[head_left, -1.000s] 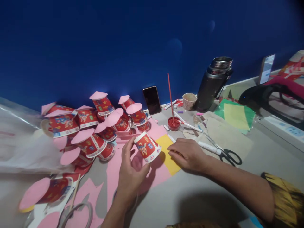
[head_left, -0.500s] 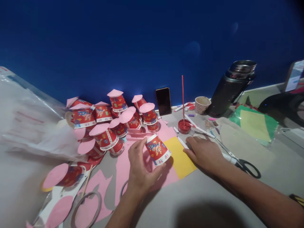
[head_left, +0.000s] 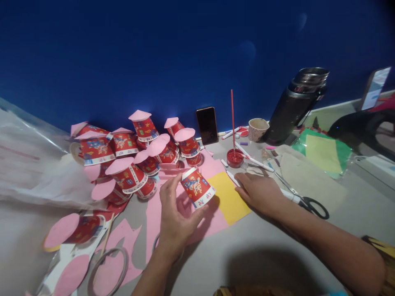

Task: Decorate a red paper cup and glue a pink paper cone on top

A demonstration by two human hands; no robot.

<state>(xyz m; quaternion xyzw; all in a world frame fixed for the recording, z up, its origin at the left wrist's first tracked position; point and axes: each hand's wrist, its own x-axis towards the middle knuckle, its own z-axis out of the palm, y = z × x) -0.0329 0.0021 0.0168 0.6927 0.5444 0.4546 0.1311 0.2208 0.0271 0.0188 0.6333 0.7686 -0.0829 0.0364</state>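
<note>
My left hand [head_left: 175, 218] holds a red printed paper cup [head_left: 197, 188] upside down and tilted, thumb on the near side and fingers behind it. The cup is just above pink paper [head_left: 188, 240] and a yellow sheet [head_left: 230, 201]. My right hand [head_left: 262, 193] lies low on the table at the right edge of the yellow sheet. Its fingers are closed over a white pen-shaped tool [head_left: 232, 178], whose tip shows beyond the fingertips; the grip itself is partly hidden. Left of my hands stand several red cups [head_left: 126, 176] topped with pink paper cones.
Behind my right hand are a small red pot [head_left: 235, 158] with a red stick, scissors [head_left: 315, 207] and markers. A black flask [head_left: 294, 107], a beige cup [head_left: 258, 130] and a phone [head_left: 207, 125] stand near the blue wall. A tape roll [head_left: 123, 267] lies front left.
The view has shifted, so most things sit slightly further left and higher. Both hands keep almost the same pose, and the cup stays in my left hand.
</note>
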